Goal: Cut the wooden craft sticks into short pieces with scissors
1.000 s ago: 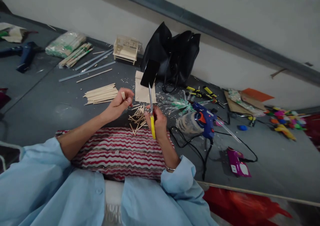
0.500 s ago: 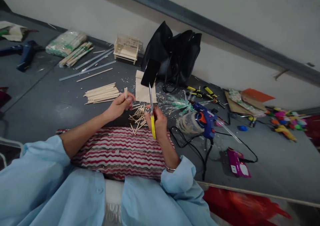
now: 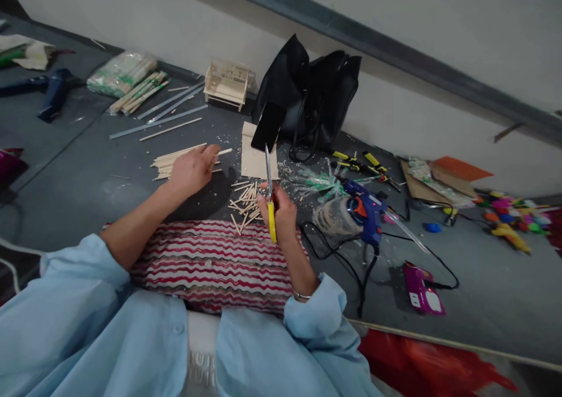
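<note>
Wooden sticks [image 3: 175,161] in a long pile now lie under the left hand [image 3: 189,170], which has moved out from the cut pieces [image 3: 244,201] to grasp them. Right hand [image 3: 281,212] still grips yellow-handled scissors [image 3: 269,193], blades upright.

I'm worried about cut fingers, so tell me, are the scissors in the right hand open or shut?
Shut, as far as shows: the scissors point up from the right hand as one narrow blade line, no gap visible.
</note>
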Tool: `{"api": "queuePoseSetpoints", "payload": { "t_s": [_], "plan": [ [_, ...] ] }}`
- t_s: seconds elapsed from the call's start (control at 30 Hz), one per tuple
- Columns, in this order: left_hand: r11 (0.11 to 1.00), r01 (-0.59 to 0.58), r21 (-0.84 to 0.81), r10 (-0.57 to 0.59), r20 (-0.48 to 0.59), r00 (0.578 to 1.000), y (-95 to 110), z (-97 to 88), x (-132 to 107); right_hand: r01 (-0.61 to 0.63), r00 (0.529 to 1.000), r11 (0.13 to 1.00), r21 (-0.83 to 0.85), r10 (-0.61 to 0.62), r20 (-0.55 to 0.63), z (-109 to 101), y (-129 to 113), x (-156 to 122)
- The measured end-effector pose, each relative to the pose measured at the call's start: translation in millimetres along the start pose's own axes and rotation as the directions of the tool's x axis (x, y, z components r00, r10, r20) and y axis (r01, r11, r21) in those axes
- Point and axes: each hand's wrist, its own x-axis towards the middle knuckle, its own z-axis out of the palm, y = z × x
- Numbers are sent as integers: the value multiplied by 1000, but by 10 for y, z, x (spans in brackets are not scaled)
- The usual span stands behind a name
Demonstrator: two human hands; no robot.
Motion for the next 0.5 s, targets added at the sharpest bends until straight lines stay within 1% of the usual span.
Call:
{"api": "queuePoseSetpoints", "payload": {
  "t_s": [0.1, 0.2, 0.27, 0.33, 0.43, 0.5],
  "plan": [
    [983, 57, 173, -61, 17, 998, -121, -56, 42, 1, 1000, 1000, -2, -1, 10, 3, 7, 1],
    [963, 122, 239, -132, 25, 991, -203, -40, 27, -1, 1000, 1000, 4, 1, 13, 3, 9, 3],
    [961, 154, 229, -167, 37, 985, -227, 5, -1, 0, 1000, 1000, 4, 0, 13, 1, 6, 4],
    [968, 163, 193, -170, 21, 985, -243, 50, -14, 4, 1000, 1000, 0, -4, 15, -2, 2, 4],
    [983, 155, 99, -149, -62, 987, -311, 66, 38, 10, 1000, 1000, -8, -10, 22, -3, -1, 6],
    [985, 172, 14, -169, -104, 980, -416, 38, 122, 8, 1000, 1000, -9, -8, 22, -3, 4, 12]
  ]
}}
